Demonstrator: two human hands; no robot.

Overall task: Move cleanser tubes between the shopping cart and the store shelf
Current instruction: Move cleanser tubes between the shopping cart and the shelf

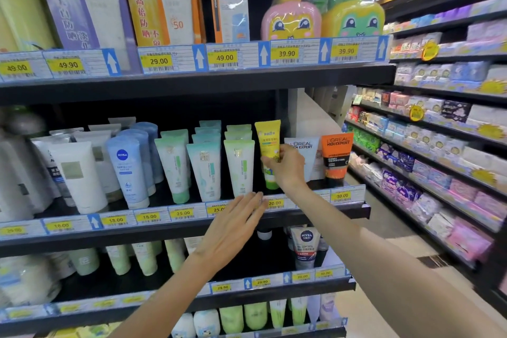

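A yellow cleanser tube with a green cap stands cap-down on the middle shelf, between pale green tubes and a white L'Oreal tube. My right hand pinches the yellow tube at its middle, thumb and fingers around it. My left hand hovers flat with straight fingers in front of the shelf's price strip, below the green tubes, holding nothing. No shopping cart is in view.
More tubes fill the shelf: an orange L'Oreal tube, blue Nivea tubes, white tubes. Sunscreen boxes stand above, and a Nivea Men tube below. An aisle floor runs right beside another stocked shelf.
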